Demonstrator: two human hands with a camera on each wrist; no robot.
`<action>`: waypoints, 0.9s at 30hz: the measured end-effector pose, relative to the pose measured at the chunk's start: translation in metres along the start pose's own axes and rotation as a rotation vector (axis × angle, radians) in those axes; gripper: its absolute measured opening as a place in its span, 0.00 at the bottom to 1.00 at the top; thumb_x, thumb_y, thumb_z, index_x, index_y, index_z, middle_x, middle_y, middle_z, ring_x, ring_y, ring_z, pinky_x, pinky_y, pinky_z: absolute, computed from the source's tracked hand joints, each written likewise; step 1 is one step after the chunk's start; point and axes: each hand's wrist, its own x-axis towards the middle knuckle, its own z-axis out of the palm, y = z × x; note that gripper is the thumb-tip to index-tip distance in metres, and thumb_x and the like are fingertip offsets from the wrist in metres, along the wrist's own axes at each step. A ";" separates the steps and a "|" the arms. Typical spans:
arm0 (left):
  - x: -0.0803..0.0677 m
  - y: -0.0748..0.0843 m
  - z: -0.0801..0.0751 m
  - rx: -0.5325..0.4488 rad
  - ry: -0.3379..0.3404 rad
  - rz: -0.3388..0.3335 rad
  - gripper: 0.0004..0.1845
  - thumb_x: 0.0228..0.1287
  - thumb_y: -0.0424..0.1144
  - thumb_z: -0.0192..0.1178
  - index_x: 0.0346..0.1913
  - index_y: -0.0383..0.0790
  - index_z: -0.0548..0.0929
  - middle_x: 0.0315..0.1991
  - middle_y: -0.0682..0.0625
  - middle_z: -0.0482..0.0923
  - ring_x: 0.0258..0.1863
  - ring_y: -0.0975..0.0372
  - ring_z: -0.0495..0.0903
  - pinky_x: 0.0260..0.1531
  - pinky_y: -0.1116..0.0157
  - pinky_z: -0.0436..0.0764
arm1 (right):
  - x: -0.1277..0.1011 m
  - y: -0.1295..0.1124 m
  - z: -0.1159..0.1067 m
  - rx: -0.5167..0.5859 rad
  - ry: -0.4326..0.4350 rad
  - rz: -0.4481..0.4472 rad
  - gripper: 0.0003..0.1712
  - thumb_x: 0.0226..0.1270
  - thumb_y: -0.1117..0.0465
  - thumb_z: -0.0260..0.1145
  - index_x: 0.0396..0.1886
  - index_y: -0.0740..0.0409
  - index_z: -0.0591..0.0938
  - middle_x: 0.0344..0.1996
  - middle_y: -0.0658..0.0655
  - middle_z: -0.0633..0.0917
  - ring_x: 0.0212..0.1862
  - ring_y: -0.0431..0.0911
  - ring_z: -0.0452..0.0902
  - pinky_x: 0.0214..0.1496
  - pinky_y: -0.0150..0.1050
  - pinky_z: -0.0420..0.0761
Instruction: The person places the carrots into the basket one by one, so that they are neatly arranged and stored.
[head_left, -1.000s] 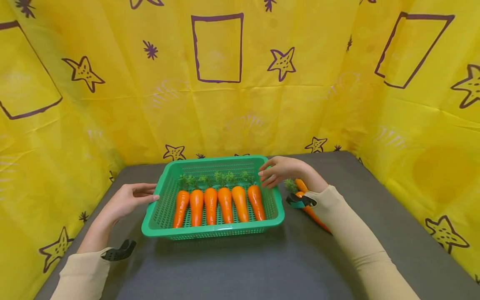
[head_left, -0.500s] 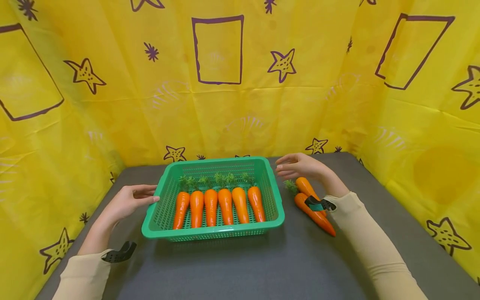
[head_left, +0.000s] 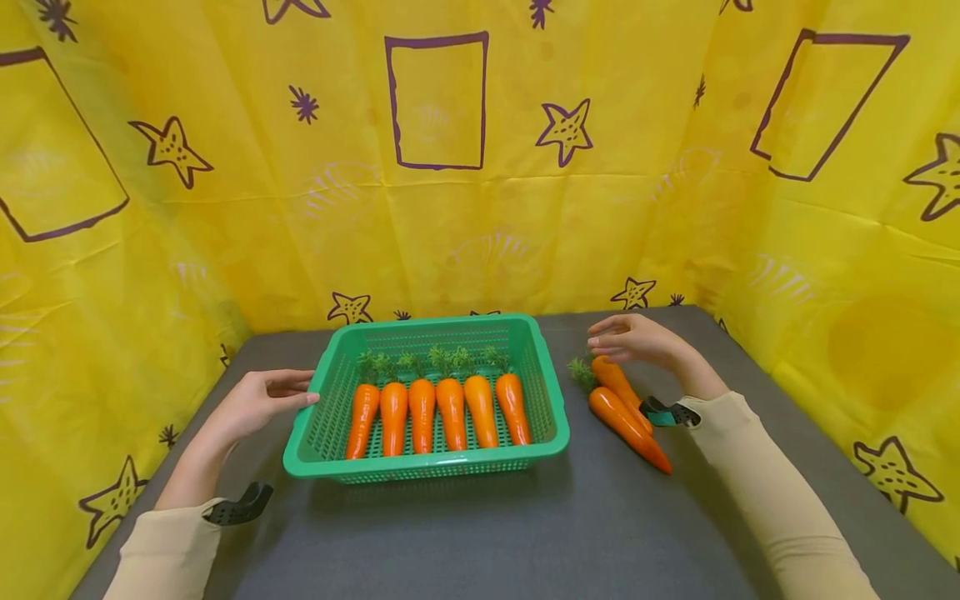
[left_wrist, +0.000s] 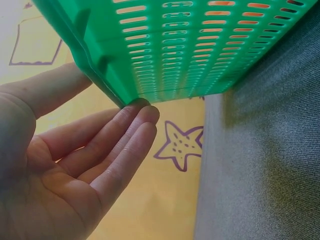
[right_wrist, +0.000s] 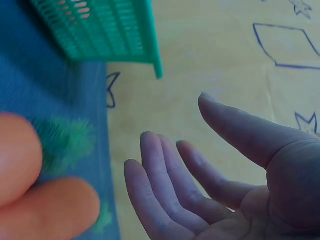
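A green plastic basket [head_left: 426, 457] stands on the dark table with a row of several orange carrots [head_left: 451, 412] in it, leafy tops toward the back. My left hand [head_left: 258, 402] holds the basket's left rim, thumb over the edge and fingers beneath it; the left wrist view shows the fingers [left_wrist: 132, 145] touching the rim's underside. To the right of the basket lie two more carrots [head_left: 628, 429], side by side with green tops. My right hand [head_left: 637, 340] hovers over their upper ends, holding nothing, fingers loosely bent and thumb apart in the right wrist view.
Yellow cloth walls [head_left: 480, 233] with purple drawings enclose the grey-black table [head_left: 465, 533] at the back and sides. Each wrist wears a dark strap mount [head_left: 242, 506].
My right hand has moved right from above the basket's right edge to over the two loose carrots, uncovering them. The left hand and the basket have stayed in place.
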 end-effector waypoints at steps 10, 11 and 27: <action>0.000 0.001 -0.002 0.010 -0.006 0.007 0.32 0.60 0.53 0.64 0.61 0.34 0.76 0.50 0.39 0.82 0.47 0.53 0.82 0.47 0.52 0.80 | -0.006 0.027 -0.013 0.032 0.015 0.028 0.36 0.69 0.56 0.61 0.68 0.72 0.61 0.62 0.74 0.70 0.61 0.61 0.72 0.63 0.55 0.71; 0.001 0.001 -0.002 0.010 -0.006 0.010 0.32 0.60 0.53 0.64 0.61 0.34 0.76 0.50 0.39 0.82 0.47 0.52 0.82 0.47 0.52 0.80 | -0.008 0.030 -0.014 0.034 0.020 0.031 0.36 0.69 0.57 0.61 0.68 0.73 0.61 0.63 0.74 0.70 0.61 0.61 0.72 0.63 0.55 0.70; 0.001 -0.001 0.000 0.001 0.002 0.008 0.32 0.59 0.53 0.64 0.60 0.34 0.76 0.50 0.38 0.81 0.47 0.52 0.82 0.48 0.49 0.79 | -0.006 0.069 -0.023 0.073 0.030 0.116 0.37 0.70 0.56 0.60 0.69 0.75 0.59 0.62 0.70 0.72 0.53 0.48 0.80 0.60 0.48 0.75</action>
